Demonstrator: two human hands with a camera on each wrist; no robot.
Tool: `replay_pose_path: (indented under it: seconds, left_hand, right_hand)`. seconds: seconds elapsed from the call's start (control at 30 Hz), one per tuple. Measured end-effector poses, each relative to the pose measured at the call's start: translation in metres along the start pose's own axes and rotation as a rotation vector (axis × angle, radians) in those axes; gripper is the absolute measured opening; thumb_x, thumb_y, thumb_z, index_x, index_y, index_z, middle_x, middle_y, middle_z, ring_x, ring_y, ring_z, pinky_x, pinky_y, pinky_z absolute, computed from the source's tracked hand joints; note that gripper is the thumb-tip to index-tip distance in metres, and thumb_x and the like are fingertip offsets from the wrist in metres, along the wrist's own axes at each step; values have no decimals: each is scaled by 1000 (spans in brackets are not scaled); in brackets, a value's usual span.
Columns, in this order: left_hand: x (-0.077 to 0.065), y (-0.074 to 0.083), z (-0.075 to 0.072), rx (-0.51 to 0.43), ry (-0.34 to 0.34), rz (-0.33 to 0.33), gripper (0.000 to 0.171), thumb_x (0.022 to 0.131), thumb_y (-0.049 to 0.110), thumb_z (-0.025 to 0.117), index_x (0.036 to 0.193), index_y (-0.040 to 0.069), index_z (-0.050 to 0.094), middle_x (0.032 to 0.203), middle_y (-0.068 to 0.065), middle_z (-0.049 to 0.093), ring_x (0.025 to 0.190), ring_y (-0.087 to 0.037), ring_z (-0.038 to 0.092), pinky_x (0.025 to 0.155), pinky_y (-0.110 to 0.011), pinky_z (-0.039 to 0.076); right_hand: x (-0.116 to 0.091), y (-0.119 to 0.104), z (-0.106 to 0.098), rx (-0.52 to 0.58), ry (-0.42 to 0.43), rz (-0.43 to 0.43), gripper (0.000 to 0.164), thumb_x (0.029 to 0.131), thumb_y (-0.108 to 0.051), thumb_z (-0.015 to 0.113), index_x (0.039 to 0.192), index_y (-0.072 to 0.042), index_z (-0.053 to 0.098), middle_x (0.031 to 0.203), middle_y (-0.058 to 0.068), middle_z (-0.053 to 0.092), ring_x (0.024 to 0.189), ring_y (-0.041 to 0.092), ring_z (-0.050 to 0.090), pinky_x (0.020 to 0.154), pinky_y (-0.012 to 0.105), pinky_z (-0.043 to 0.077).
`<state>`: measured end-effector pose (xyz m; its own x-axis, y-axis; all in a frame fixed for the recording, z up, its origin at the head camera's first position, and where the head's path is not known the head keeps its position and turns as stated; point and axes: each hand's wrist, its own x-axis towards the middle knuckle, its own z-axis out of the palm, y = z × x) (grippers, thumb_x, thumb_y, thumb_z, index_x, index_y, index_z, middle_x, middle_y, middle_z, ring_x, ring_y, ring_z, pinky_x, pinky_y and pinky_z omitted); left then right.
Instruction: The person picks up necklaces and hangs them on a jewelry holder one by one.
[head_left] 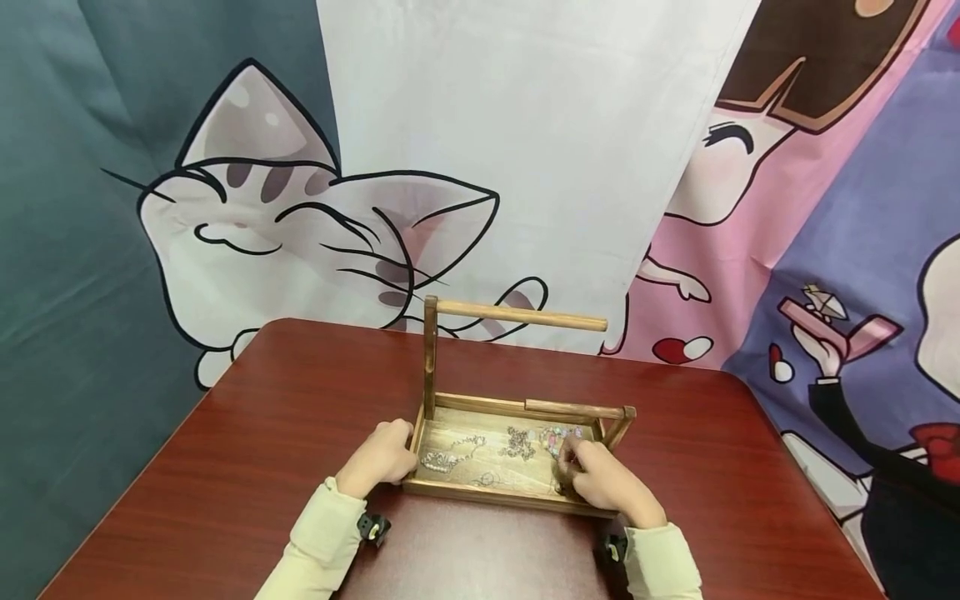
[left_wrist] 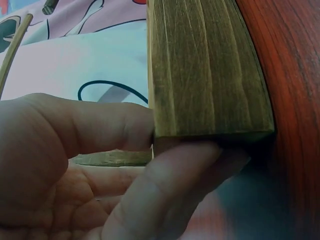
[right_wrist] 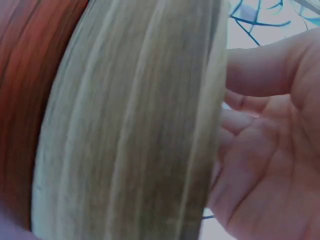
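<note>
Step in hand, as judged: jewellery is being handled inside a long, shallow, brown wooden tray (head_left: 495, 497) while its left end is steadied. The tray is located on a dark red wooden table (head_left: 300, 417), between the two hands. Its near-left corner is gripped by the left hand (head_left: 382, 454), fingers bent around the wood with little gap. The right hand (head_left: 600, 477) is curled down over the near-right part, next to a multicoloured beaded bracelet (head_left: 555, 437); its fingertips are hidden by the tray wall in the right wrist view, so whether anything is held cannot be told.

For the next move, a careful fingertip pick or release is judged to be needed, clear of a bunched silver chain (head_left: 517, 443) at mid-tray and a loosely laid silver chain (head_left: 444, 461) at left.

Orientation: the tray's long axis is run left to right, the right end set slightly nearer the person. A pale wooden rod (head_left: 521, 315) is carried high by an upright brown post (head_left: 430, 358), its free end pointed right; a lower brown bar (head_left: 577, 409) is pointed left.
</note>
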<state>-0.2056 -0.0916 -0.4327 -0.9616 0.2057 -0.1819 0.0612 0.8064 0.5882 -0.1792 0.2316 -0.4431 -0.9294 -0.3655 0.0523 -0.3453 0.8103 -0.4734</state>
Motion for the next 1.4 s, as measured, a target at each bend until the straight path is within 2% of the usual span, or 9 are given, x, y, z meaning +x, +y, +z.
replay_pose_path:
  seconds: [0.13, 0.23, 0.33, 0.53, 0.73, 0.97, 1.13, 1.3, 1.4]
  left_hand:
    - [1, 0, 0, 16, -7, -13, 38, 68, -3, 56, 106, -5, 59, 89, -17, 58, 67, -24, 53, 54, -28, 44]
    - [0, 0, 0, 26, -10, -14, 42, 69, -2, 56, 111, -7, 57, 96, -19, 58, 71, -25, 52, 56, -30, 45]
    - [0, -1, 1, 48, -9, -3, 36, 69, -2, 56, 105, -6, 59, 92, -18, 58, 70, -25, 51, 58, -32, 45]
    - [-1, -1, 2, 61, -3, 3, 31, 71, -1, 57, 101, -3, 60, 86, -14, 58, 68, -24, 50, 58, -32, 44]
    - [1, -1, 4, 65, 7, 10, 19, 70, -1, 56, 88, 1, 60, 77, -10, 55, 65, -23, 48, 56, -32, 43]
    - [-1, 1, 3, 58, -4, 20, 13, 70, -2, 55, 81, 5, 58, 72, -7, 52, 63, -23, 47, 55, -31, 41]
    - [-2, 2, 1, 73, 1, 19, 11, 70, -3, 54, 77, 5, 56, 71, -8, 51, 63, -23, 46, 54, -31, 40]
    - [-2, 3, 2, 78, 6, 17, 9, 70, -3, 55, 75, 6, 56, 70, -8, 51, 63, -23, 46, 55, -32, 40]
    - [-2, 3, 3, 82, 10, 19, 9, 70, -2, 55, 75, 5, 56, 70, -8, 51, 63, -23, 46, 55, -32, 40]
  right_hand:
    - [1, 1, -2, 152, 53, -14, 20, 81, 5, 54, 77, -14, 51, 71, -6, 49, 65, 6, 45, 60, 21, 38]
    - [1, -2, -4, 295, 53, -21, 14, 88, -1, 54, 82, -14, 53, 78, -3, 54, 69, 8, 51, 63, 22, 43]
    - [0, -4, -6, 419, 41, -51, 4, 92, -8, 53, 89, -10, 55, 83, 3, 56, 72, 11, 54, 65, 23, 45]
    - [-1, -12, -11, 552, 25, -40, 13, 95, -18, 50, 95, -5, 53, 78, 7, 54, 65, 23, 54, 58, 25, 48]
    - [-1, -13, -9, 446, 84, -65, 9, 95, -17, 51, 92, -9, 53, 73, 0, 52, 65, 14, 52, 60, 23, 45]
    - [1, -18, -7, 334, 203, -170, 6, 91, -6, 55, 86, -9, 52, 77, -1, 55, 68, 7, 49, 61, 21, 42]
    - [3, -29, -7, 140, 259, -264, 19, 85, 4, 58, 81, -12, 48, 69, -6, 48, 62, 3, 43, 57, 18, 38]
    - [1, -42, -10, -56, 295, -263, 28, 75, 10, 53, 79, -16, 43, 68, -13, 39, 61, 1, 39, 56, 17, 34]
    - [0, -48, -11, -94, 311, -264, 27, 76, 8, 54, 81, -16, 42, 68, -15, 39, 61, 1, 40, 55, 17, 33]
